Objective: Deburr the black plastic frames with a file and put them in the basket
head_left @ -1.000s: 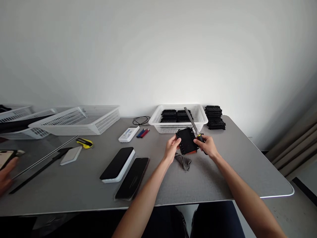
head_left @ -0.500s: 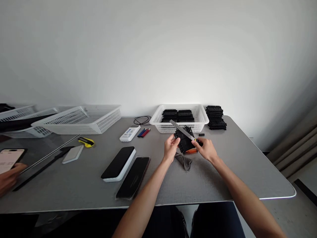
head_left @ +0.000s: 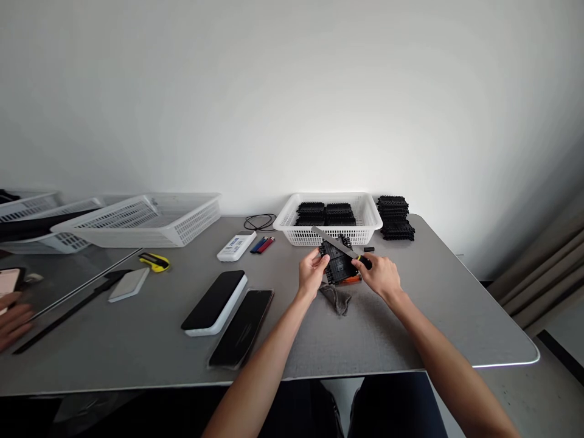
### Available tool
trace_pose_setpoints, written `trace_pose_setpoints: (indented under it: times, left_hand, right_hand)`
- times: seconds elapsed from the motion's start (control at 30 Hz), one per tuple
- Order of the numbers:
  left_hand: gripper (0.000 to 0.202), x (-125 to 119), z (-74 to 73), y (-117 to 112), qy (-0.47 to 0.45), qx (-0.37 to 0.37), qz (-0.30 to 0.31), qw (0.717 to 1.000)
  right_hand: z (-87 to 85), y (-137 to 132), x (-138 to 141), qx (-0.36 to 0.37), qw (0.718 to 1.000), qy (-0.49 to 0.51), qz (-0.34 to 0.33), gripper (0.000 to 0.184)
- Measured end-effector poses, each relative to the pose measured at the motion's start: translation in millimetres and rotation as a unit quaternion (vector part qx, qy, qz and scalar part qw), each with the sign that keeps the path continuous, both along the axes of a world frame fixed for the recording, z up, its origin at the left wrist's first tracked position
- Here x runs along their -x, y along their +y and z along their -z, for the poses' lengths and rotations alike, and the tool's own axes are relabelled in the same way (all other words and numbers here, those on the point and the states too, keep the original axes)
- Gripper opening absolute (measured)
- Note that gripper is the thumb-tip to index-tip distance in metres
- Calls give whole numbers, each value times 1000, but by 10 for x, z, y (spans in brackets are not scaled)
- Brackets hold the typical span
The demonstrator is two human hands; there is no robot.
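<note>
My left hand [head_left: 312, 272] grips a flat black plastic part [head_left: 336, 263] with toothed edges by its left side. In my right hand [head_left: 382, 275] is a flat metal file [head_left: 336, 241] by its black handle with a yellow band. The file's grey blade slants up to the left across the upper part of the plastic piece. Just beneath the part, something orange [head_left: 351, 280] shows, mostly hidden. A crumpled dark grey cloth [head_left: 336, 298] lies on the table in front of it.
Behind my hands, a white basket [head_left: 283, 235] holds stacked black parts, with another stack [head_left: 395, 218] on its right. Left lie two phone-like devices [head_left: 215, 303] [head_left: 241, 328], lighters [head_left: 265, 244] and a yellow utility knife [head_left: 155, 262]. Another person's hand [head_left: 13, 323] holds a phone at far left.
The file's blade has dropped slightly, and the black part's face has tilted a little. At far left, the other person's hand and phone have moved leftward. The whole view has shifted slightly.
</note>
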State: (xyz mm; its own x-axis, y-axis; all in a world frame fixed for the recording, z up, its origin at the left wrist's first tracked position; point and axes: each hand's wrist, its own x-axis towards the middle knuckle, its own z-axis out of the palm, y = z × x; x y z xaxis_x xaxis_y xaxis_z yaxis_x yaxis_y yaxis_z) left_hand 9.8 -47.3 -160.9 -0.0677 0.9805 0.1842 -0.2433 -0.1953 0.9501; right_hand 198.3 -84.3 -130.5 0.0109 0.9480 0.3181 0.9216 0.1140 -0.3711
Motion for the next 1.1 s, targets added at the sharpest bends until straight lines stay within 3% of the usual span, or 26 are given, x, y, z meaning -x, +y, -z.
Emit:
trace_pose_setpoints:
  times: [0.57,0.93,1.1]
  left_hand:
    - [64,12,-34,-12,-5,-11,-4,1000]
    - [64,25,-18,3,2,-22,-20,1000]
    - [60,14,-39,-23,31,-59,-26,997]
  right_hand:
    - [38,19,-19,2,995,78,-66,46]
    - [22,14,-48,-9,996,79,-33,46]
    - [4,4,-19,-45,987,151,-32,48]
